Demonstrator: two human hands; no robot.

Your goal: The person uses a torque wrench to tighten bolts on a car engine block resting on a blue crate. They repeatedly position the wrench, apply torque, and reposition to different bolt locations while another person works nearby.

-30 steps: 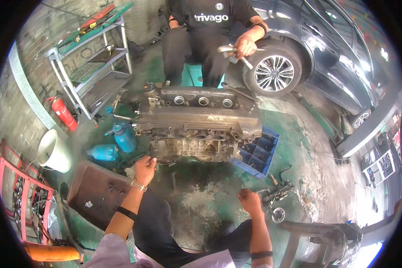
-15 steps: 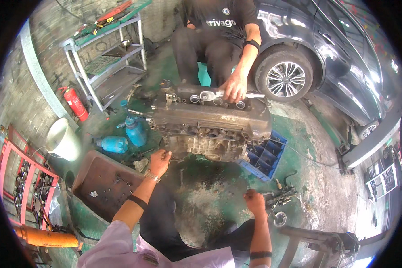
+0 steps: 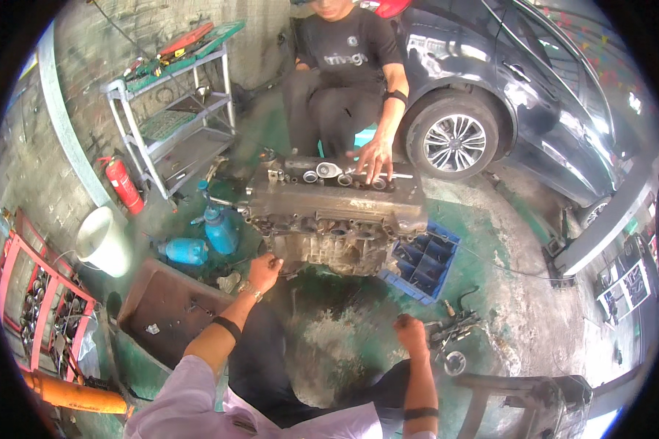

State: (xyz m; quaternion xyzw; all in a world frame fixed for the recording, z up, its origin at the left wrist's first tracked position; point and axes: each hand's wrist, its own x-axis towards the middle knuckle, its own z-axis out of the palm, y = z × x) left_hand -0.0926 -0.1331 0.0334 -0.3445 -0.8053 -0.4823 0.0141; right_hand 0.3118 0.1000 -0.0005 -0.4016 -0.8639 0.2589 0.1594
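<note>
The co-worker's hand [image 3: 375, 156] has spread over the ratchet [image 3: 331, 169], apparently leaving it set down atop the engine [image 3: 337, 199], mid-view. The left hand [image 3: 265, 271] is just beside the engine, its grasp unclear; the right hand [image 3: 411, 334] is clenched.

Brown engine [image 3: 333, 199], blue crate [image 3: 411, 290]

grimy brown engine [image 3: 333, 200], long cover uppermost
</note>
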